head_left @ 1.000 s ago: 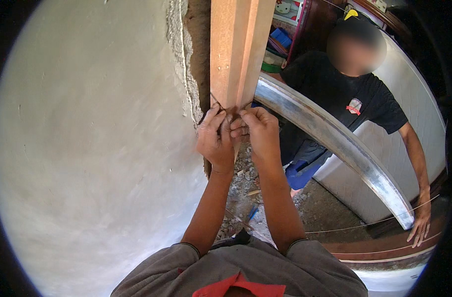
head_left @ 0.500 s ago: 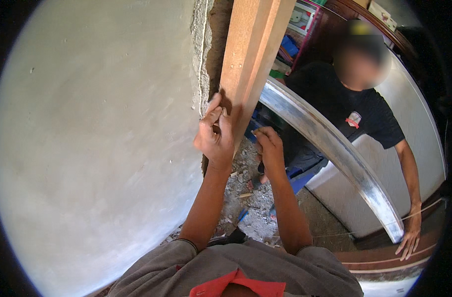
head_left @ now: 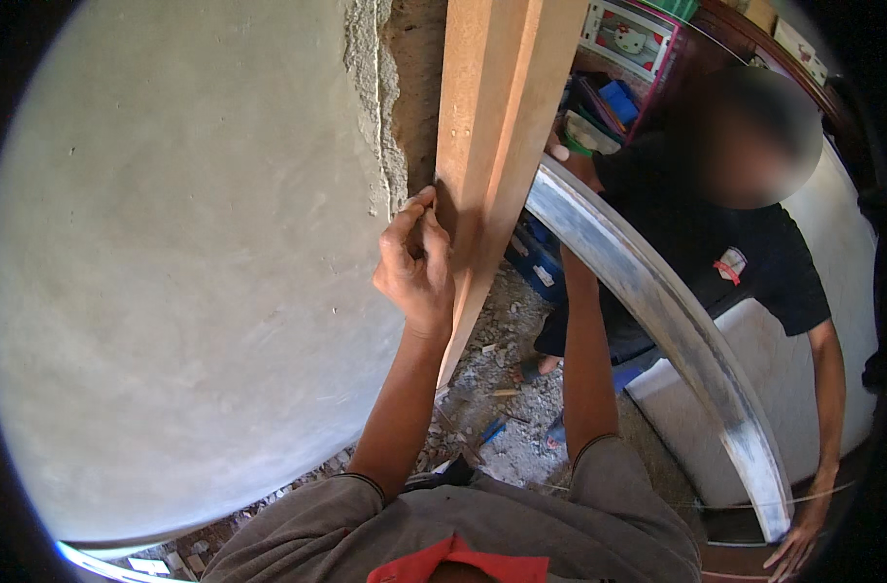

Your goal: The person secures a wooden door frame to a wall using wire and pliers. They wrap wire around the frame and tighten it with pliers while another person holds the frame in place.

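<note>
My left hand [head_left: 414, 272] is closed in a pinch at the left edge of an upright timber post [head_left: 473, 117], beside rough, broken plaster [head_left: 371, 87]; what its fingers grip is too small to make out. My right forearm reaches up behind a long metal beam [head_left: 648, 291], which hides my right hand and its fingers. The beam slants down to the right from near the post.
A smooth grey wall [head_left: 171, 272] fills the left. A person in a dark shirt [head_left: 754, 253] stands behind the beam, arms spread along it, before a pale panel [head_left: 842, 223] and cluttered shelves [head_left: 609, 107]. Rubble [head_left: 497, 398] covers the floor below.
Both my hands were together at the post; the right has moved up and right behind the beam, while the left stayed at the post. The beam's right end and the person's hand are lower in view.
</note>
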The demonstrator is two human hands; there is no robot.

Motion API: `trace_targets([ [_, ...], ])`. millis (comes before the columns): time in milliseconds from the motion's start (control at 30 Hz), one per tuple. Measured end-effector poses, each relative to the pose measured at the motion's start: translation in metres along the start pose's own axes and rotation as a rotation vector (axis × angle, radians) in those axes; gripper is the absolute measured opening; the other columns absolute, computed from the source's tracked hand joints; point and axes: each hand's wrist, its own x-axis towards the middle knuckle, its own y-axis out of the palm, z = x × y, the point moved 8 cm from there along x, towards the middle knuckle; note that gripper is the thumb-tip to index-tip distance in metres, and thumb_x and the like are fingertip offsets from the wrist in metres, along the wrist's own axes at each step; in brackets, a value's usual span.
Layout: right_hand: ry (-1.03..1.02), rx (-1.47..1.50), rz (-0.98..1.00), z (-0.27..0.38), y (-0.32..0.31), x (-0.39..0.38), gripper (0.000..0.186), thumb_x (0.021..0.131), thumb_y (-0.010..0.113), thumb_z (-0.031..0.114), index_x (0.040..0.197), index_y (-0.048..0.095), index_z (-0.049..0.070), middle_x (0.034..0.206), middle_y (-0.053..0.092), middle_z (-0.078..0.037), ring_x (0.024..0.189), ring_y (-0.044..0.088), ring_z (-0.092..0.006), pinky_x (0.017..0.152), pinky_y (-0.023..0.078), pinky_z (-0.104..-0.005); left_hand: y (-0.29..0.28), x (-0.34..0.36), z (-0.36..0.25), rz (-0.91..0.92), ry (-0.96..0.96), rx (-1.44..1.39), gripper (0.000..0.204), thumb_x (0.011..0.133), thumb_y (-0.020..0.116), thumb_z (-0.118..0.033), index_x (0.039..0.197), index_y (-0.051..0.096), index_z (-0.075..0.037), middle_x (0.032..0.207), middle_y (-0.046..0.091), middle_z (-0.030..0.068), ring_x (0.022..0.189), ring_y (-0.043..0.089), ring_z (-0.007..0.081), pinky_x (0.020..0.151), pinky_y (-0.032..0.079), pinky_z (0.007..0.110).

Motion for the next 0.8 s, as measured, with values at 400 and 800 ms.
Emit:
trace_targets([
  [400, -0.088, 0.281, -0.065, 0.014, -0.063, -0.022, 0.034, 0.096, 0.065, 0.01, 0.13, 0.068, 0.005, 0.117, 0.073, -0.021, 0.1, 0.071, -0.0411, 0.085, 0.057, -0.0476, -0.006, -0.003, 0.0, -0.009, -0.016, -0.092, 0.011, 0.094, 0.068, 0.007, 0.101, 0.06, 0.004, 0.105, 0.076, 0.0207, 0.099, 0.074, 0.017, 0.069, 0.057, 0.024],
  [800, 0.054, 0.656, 0.295, 0.159, -0.178, -0.027, 0.019, 0.095, 0.063, 0.01, 0.11, 0.067, 0.0, 0.087, 0.071, -0.025, 0.082, 0.07, -0.0453, 0.072, 0.055, -0.052, -0.003, -0.004, 0.009, 0.008, -0.168, -0.198, 0.01, 0.1, 0.065, 0.0, 0.107, 0.058, 0.004, 0.108, 0.077, 0.0193, 0.085, 0.068, 0.0077, 0.073, 0.057, 0.024],
])
